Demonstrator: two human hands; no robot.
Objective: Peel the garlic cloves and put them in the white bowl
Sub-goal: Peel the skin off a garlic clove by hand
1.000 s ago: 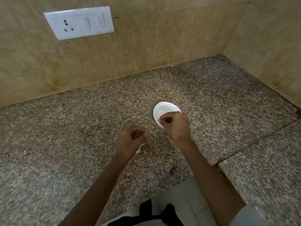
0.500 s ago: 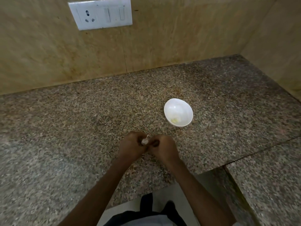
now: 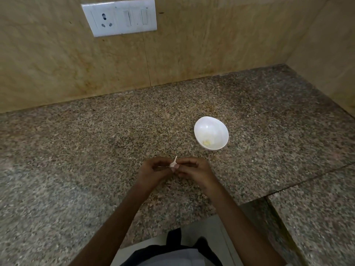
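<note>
Both hands, left hand [image 3: 151,172] and right hand [image 3: 194,170], pinch one garlic clove [image 3: 173,163] between curled fingertips. White bowl [image 3: 211,132] sits just far-right of them.

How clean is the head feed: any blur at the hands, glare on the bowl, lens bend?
Head view: clove between the left hand and right hand is fairly sharp; the bowl shows only a soft sheen, its pale contents readable; light is dim and even, shadows faint; wide-angle bend curves the counter and tilts the socket plate.
</note>
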